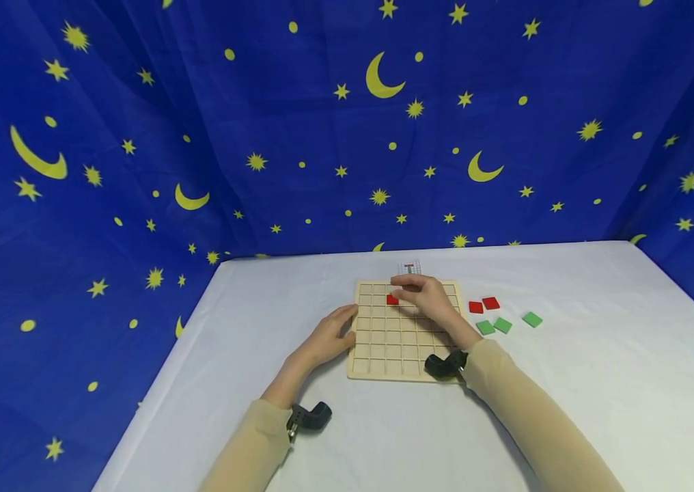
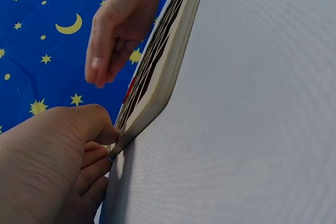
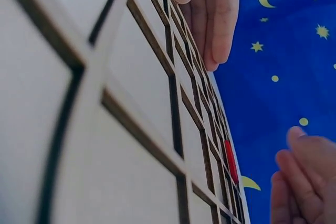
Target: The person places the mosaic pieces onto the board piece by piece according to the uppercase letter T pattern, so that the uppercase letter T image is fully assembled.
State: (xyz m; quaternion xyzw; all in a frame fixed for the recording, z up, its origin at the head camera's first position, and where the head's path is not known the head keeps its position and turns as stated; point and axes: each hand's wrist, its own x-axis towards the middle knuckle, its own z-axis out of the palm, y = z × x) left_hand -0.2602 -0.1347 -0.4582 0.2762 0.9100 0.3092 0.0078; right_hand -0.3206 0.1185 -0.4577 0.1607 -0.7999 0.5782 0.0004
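Note:
A light wooden grid board (image 1: 378, 369) lies flat on the white table. My left hand (image 1: 326, 336) is at its left edge, its thumb and fingers spread and touching the side. In the left wrist view the left hand (image 2: 47, 161) has its thumb against the rim. A red square tile (image 1: 393, 299) sits in the upper part of the grid, also seen edge-on as a red tile (image 3: 231, 162) in the right wrist view. Over the board, just right of that tile, hovers my right hand (image 1: 423, 296), fingers loosely extended. No piece shows in the right hand (image 2: 125, 27).
Right of the board lie two red tiles (image 1: 491, 303) and three green tiles (image 1: 503, 325), loose on the table. Behind the board is a small card (image 1: 410, 266) printed with a grid. A blue curtain (image 1: 298, 123) with moons and stars hangs around the back and sides.

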